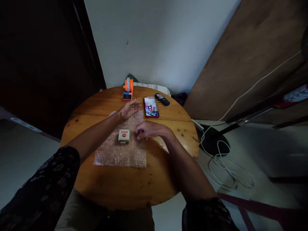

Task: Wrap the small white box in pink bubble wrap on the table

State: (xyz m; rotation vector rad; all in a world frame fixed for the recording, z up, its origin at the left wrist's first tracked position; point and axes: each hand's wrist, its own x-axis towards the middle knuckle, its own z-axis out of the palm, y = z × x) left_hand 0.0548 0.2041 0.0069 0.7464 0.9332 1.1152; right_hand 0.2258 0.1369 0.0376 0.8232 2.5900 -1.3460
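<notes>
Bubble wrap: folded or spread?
Spread: the bubble wrap lies flat on the table, with the small box uncovered on top.

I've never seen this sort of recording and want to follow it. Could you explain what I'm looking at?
Of course. There's no machine here: a person works with bare hands. The single picture comes from a camera worn on their head, looking forward and down.

On the round wooden table lies a sheet of bubble wrap with a small box on it. Beyond are a phone with its screen lit, a dark handheld device and an orange tape dispenser.

The left hand is open near the wrap's far edge, holding nothing visible. The right hand is curled beside the box; I can't tell whether it grips anything.
</notes>
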